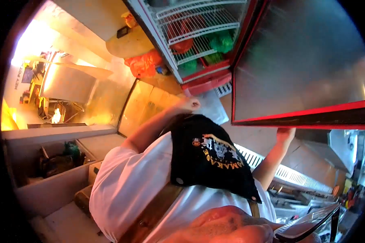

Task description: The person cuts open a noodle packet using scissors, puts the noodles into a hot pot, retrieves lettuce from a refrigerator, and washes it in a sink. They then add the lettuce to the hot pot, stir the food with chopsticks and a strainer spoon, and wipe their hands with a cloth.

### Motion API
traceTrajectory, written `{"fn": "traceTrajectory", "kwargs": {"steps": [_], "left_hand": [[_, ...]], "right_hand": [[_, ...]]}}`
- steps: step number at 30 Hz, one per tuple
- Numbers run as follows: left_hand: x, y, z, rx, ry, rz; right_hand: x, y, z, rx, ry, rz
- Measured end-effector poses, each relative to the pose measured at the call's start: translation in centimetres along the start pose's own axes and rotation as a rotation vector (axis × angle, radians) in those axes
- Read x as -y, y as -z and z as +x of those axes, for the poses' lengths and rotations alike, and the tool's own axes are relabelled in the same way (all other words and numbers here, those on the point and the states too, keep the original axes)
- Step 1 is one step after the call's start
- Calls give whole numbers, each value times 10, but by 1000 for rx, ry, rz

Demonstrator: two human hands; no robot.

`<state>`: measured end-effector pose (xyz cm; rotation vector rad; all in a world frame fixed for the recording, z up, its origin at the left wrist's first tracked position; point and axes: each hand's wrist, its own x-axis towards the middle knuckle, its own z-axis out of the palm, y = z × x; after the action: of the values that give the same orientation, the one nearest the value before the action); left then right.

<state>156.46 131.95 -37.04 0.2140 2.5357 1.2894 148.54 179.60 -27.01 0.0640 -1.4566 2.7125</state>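
A red-framed refrigerator (207, 81) stands in front of me with its door (300, 65) swung out to the right. My right hand (286, 134) is at the red edge of that door, its fingers partly hidden behind it. My left hand (189, 104) is held in front of my chest below the refrigerator opening, fingers curled closed. A pale, flat, translucent thing (215, 108) shows just beyond it; whether the hand holds it I cannot tell. White wire shelves (205, 35) inside carry green plastic bags (221, 41) and a red bag (183, 45).
An orange plastic bag (144, 63) lies left of the refrigerator. Farther left, a flame (56, 116) burns at a cooking area, and a compartment (59, 162) holds dark items. A slotted floor drain (300, 178) runs across tiles at right. My black apron (215, 162) fills the middle.
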Motion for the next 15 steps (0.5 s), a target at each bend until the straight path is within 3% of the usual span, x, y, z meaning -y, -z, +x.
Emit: {"fn": "traceTrajectory", "kwargs": {"steps": [1, 7, 9, 15], "left_hand": [[-2, 4, -7, 67, 127, -20], [44, -10, -36, 53, 170, 25], [50, -8, -37, 103, 284, 44], [59, -6, -32, 125, 263, 61]], "right_hand": [[1, 14, 4, -70, 7, 40], [26, -2, 28, -420, 89, 144], [27, 1, 35, -426, 133, 88], [22, 31, 44, -339, 138, 68]]}}
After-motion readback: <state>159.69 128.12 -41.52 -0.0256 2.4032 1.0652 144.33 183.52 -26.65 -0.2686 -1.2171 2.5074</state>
